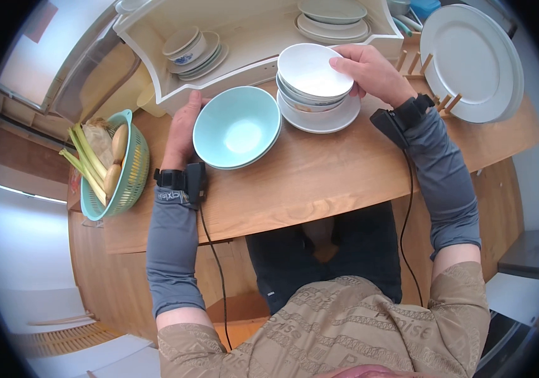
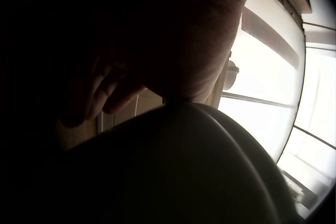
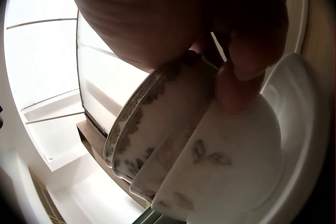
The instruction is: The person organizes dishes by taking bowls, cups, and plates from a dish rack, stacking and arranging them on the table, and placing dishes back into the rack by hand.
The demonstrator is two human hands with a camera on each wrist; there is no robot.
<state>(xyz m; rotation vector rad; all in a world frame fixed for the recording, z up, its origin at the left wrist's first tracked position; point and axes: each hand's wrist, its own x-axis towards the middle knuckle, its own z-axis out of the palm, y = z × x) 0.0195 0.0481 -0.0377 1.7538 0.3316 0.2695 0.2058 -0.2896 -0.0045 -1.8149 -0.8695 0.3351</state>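
My right hand (image 1: 373,70) grips a stack of white bowls (image 1: 312,70), thumb over the top rim and fingers against the outside. Patterned borders and leaf prints show on the sides of these bowls (image 3: 210,156) in the right wrist view. Under the stack is a wider white dish (image 1: 323,124). At the left, my left hand (image 1: 183,129) lies along the side of two nested turquoise bowls (image 1: 238,126), its thumb pointing away from me. The left wrist view is very dark; the heel of that hand meets the rim of a bowl (image 2: 210,145), and its fingers hang loosely beyond.
A white shelf unit (image 1: 244,72) along the back holds stacked plates (image 1: 332,28) and small bowls (image 1: 184,47). On the left stands a turquoise basket (image 1: 132,183) of vegetables. Large white plates (image 1: 468,63) stand in a wooden rack at right. Cables trail from both wrists.
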